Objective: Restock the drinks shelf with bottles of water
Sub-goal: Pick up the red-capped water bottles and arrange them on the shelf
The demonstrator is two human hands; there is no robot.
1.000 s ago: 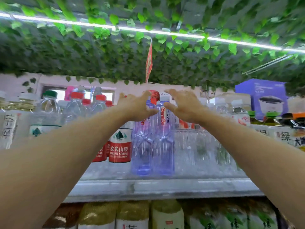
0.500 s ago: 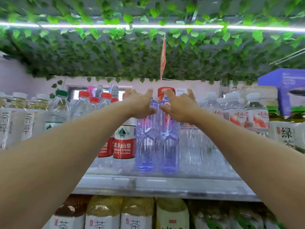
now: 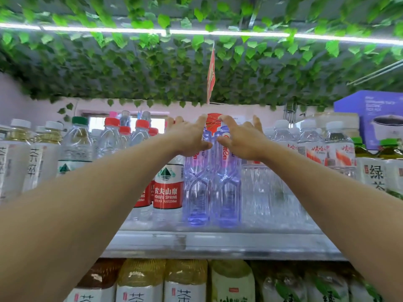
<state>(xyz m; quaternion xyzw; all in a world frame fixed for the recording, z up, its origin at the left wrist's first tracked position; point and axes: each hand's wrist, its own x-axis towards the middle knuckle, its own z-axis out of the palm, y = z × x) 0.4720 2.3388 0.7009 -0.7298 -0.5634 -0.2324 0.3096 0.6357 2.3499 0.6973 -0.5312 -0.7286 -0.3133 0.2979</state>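
Two violet water bottles (image 3: 212,188) stand upright side by side at the front of the drinks shelf (image 3: 218,245), touching each other, and both of my hands are up at their tops. I see my left hand (image 3: 189,138) on the upper part of the left violet bottle, with its fingers spread over the cap area and its thumb pointing to the gap between the two bottles; the fingers look bent only a little, and I cannot tell for sure if they really hold the bottle or only lie on it. My right hand (image 3: 241,139) is on the upper part of the right violet bottle in the same way, the fingers arched over the top and the thumb near the red letters of the label. Just left of the violet pair stands a red-label water bottle (image 3: 168,188), with more red-capped bottles (image 3: 112,136) behind and beside it. To the right of the pair I see clear water bottles with white caps (image 3: 309,144), and further right green tea bottles (image 3: 377,171). On the lower shelf there are tea bottles (image 3: 185,280) with yellow and brown tops. Green artificial leaves (image 3: 152,68) cover the ceiling, and a blue box (image 3: 368,110) stands at the far right.
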